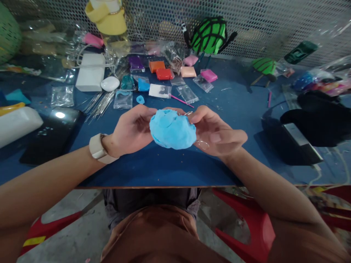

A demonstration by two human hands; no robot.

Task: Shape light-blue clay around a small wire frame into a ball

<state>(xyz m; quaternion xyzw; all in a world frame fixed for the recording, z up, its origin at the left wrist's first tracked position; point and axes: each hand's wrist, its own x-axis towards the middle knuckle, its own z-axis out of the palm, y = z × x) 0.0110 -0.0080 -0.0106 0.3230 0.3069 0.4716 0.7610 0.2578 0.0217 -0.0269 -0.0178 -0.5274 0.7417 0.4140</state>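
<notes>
A lump of light blue modelling clay [172, 129] is held between both hands above the front part of the table. Its surface is uneven, with creases and a ragged upper edge. My left hand [134, 128] grips its left side, thumb on top and the other fingers partly hidden behind. On the right side, my right hand [216, 131] pinches the clay's edge between thumb and fingers. Thin wire loops [203, 145] stick out by the right hand. A small scrap of blue clay [140, 99] lies on the table just beyond the left hand.
Packets of coloured clay, such as a red one [164, 74], and a bundle of thin wires [101, 104] lie beyond my hands. A black phone [52, 135] is at left. Green turtle-like figures [210, 36] stand at the back. A black box [298, 146] lies right.
</notes>
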